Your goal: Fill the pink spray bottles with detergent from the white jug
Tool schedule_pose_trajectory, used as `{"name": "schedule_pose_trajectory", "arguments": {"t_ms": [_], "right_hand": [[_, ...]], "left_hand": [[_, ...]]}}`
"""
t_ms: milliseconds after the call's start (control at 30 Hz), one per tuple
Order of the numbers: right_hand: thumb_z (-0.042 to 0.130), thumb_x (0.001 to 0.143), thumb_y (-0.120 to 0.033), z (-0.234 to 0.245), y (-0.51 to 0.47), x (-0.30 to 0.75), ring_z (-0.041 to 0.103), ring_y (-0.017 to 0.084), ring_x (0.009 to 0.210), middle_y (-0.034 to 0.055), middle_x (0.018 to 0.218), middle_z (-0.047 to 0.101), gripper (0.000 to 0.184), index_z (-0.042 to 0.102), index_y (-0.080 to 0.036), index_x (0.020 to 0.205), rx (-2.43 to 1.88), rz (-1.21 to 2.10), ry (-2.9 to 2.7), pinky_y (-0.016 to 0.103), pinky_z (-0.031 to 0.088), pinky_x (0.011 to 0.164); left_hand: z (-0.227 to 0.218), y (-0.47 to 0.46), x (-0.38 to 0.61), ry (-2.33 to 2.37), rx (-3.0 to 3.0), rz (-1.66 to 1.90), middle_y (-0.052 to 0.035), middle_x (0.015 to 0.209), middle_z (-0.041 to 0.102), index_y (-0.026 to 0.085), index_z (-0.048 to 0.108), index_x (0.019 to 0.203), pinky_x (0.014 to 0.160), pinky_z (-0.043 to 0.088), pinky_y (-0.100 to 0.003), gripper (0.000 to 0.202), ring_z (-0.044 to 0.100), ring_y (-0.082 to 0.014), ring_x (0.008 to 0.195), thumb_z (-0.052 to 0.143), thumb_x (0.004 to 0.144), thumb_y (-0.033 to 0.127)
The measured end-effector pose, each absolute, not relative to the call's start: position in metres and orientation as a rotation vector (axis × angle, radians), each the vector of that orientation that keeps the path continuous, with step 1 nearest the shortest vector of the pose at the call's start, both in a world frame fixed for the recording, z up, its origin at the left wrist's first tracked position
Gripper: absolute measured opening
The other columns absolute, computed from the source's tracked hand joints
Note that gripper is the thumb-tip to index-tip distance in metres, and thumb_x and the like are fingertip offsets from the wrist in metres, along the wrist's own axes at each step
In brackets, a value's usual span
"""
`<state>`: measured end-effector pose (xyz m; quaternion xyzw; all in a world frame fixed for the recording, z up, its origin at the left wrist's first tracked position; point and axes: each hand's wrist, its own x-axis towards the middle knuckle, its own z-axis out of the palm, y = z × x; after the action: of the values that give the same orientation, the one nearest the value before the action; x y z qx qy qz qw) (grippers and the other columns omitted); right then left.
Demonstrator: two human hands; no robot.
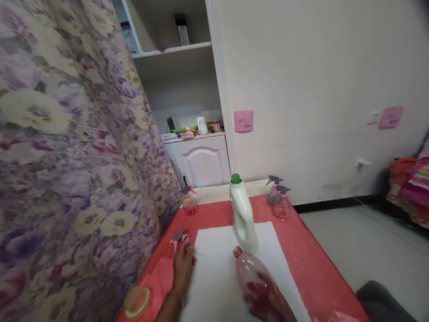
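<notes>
My right hand (pixel 268 302) is wrapped round a clear pink bottle (pixel 250 270) with no top, tilted over a white mat (pixel 214 277). My left hand (pixel 183 264) rests at the mat's left edge, its fingers curled by a pink and grey spray head (pixel 179 238) that lies on the red table (pixel 311 273); whether it grips the head is unclear. A white jug with a green cap (pixel 241 217) stands upright just beyond the bottle.
A pink spray bottle (pixel 190 201) stands at the table's far left, two more spray bottles (pixel 280 202) at the far right. A flowered curtain (pixel 73 147) hangs close on the left. A round lid (pixel 137 302) lies near the front left. A white cupboard (pixel 201 158) stands behind.
</notes>
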<state>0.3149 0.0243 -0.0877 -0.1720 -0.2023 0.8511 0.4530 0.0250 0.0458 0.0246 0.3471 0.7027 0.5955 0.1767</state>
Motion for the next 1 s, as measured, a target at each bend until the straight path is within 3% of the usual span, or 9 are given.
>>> {"name": "schedule_pose_trajectory", "arguments": {"t_ms": [100, 200, 333, 500, 667, 833, 1000], "right_hand": [[0.087, 0.053, -0.057, -0.079, 0.024, 0.315, 0.073, 0.029, 0.087, 0.0066, 0.1, 0.074, 0.073, 0.057, -0.028, 0.114, -0.486, 2.11, -0.483, 0.043, 0.053, 0.075], [0.084, 0.057, -0.061, -0.07, 0.022, 0.315, 0.072, 0.029, 0.087, 0.0081, 0.099, 0.075, 0.072, 0.058, -0.026, 0.114, -0.531, 2.094, -0.453, 0.045, 0.052, 0.078], [0.081, 0.06, -0.063, -0.064, 0.018, 0.317, 0.071, 0.029, 0.092, 0.0114, 0.103, 0.075, 0.073, 0.058, -0.024, 0.117, -0.513, 2.063, -0.477, 0.045, 0.052, 0.081], [0.081, 0.064, -0.06, -0.065, 0.017, 0.315, 0.071, 0.023, 0.084, 0.0093, 0.109, 0.073, 0.073, 0.053, -0.026, 0.123, -0.501, 2.001, -0.553, 0.039, 0.054, 0.075], [0.079, 0.067, -0.058, -0.053, 0.018, 0.314, 0.073, 0.023, 0.082, 0.0067, 0.106, 0.073, 0.076, 0.044, -0.03, 0.128, -0.664, 1.965, -0.57, 0.034, 0.052, 0.066], [0.081, 0.067, -0.056, -0.044, 0.013, 0.319, 0.071, 0.029, 0.097, 0.0098, 0.115, 0.07, 0.072, 0.047, -0.029, 0.125, -0.669, 1.972, -0.624, 0.038, 0.05, 0.077], [0.078, 0.071, -0.056, -0.056, 0.014, 0.325, 0.069, 0.029, 0.1, 0.0113, 0.119, 0.069, 0.062, 0.057, -0.03, 0.123, -0.693, 1.944, -0.754, 0.042, 0.049, 0.082]], "left_hand": [[0.023, 0.04, 0.055, 1.703, 1.115, 1.526, 0.0026, 0.058, 0.063, 0.017, 0.066, 0.095, 0.051, 0.045, -0.028, 0.051, 0.059, -0.0168, 0.052, 0.068, 0.069, 0.061], [0.019, 0.036, 0.092, 1.429, 1.187, 1.366, -0.0099, 0.1, 0.074, 0.018, 0.067, 0.106, 0.075, 0.053, -0.036, 0.054, 0.07, -0.023, 0.08, 0.071, 0.07, 0.059], [0.003, 0.031, 0.137, 1.105, 1.216, 1.228, -0.0154, 0.123, 0.067, 0.021, 0.06, 0.121, 0.093, 0.05, -0.043, 0.09, 0.064, -0.0337, 0.111, 0.085, 0.045, 0.062], [-0.011, 0.026, 0.161, 0.815, 1.134, 1.203, -0.0113, 0.116, 0.065, 0.025, 0.053, 0.125, 0.092, 0.049, -0.045, 0.08, 0.061, -0.0332, 0.112, 0.087, 0.056, 0.048], [0.007, 0.025, 0.141, 0.924, 1.236, 1.268, -0.0146, 0.121, 0.064, 0.023, 0.054, 0.124, 0.098, 0.047, -0.045, 0.081, 0.057, -0.036, 0.119, 0.085, 0.056, 0.053], [0.018, 0.031, 0.1, 1.372, 1.424, 1.298, -0.015, 0.141, 0.054, 0.021, 0.046, 0.136, 0.111, 0.038, -0.047, 0.083, 0.047, -0.0365, 0.133, 0.077, 0.064, 0.049], [-0.01, 0.043, 0.079, 1.499, 1.616, 1.345, -0.0184, 0.142, 0.052, 0.019, 0.037, 0.138, 0.112, 0.037, -0.049, 0.079, 0.046, -0.0345, 0.135, 0.069, 0.07, 0.042]]}}
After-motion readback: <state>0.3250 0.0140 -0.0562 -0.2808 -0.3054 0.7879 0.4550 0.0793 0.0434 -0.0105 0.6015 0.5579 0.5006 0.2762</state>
